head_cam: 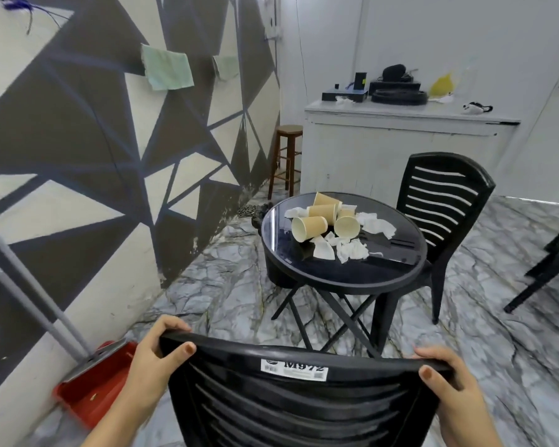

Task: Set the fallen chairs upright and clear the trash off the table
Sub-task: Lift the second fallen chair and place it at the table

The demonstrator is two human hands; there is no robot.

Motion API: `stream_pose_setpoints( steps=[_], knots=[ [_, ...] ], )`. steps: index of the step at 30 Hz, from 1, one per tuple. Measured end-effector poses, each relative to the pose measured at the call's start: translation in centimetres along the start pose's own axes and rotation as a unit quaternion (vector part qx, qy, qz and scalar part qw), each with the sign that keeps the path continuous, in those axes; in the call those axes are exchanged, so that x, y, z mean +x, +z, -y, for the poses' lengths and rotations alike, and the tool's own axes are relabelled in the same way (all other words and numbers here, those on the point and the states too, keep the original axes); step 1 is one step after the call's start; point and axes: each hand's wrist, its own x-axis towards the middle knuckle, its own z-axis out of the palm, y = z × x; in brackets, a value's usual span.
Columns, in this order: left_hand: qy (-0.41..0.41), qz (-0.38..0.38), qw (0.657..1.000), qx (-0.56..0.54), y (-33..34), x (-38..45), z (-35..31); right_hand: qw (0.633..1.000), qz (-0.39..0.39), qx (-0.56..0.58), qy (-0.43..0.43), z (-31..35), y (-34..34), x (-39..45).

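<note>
Both hands are gripping the top rail of the near chair [304, 411], whose slatted back is filling the bottom of the view. The left hand [155, 359] is closing its grip around the rail's left corner, fingers curling over the far side and thumb pressing the near face. The right hand [449, 379] is doing the same at the right corner, thumb on the near face. A white label [293, 369] is sitting on the rail between them.

Beyond the chair, the round black tabletop [346, 269] is carrying the trash: 4 or perhaps 5 paper cups [326, 217] lying tipped in a cluster, with crumpled napkins [352, 246] touching and surrounding them. A 2nd chair [446, 201] is standing upright just beside the tabletop's far right edge. Part of a 3rd chair [555, 262] is showing at the right border; its posture is hard to tell.

A red dustpan [91, 388] is resting on the floor by the left wall, and a wooden stool [288, 156] is standing in the far corner.
</note>
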Motion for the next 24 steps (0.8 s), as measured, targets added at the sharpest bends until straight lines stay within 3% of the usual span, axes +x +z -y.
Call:
stream_pose_setpoints(
  steps=[11,24],
  knots=[
    [0.023,-0.007,0.999,-0.023,2.1,7.3,-0.3,0.998,-0.042,0.038,-0.009,1.5,2.4,4.6],
    [0.076,0.156,0.980,-0.099,3.1,17.6,1.5,0.970,-0.236,0.043,-0.048,1.4,7.2,2.5]
  ],
)
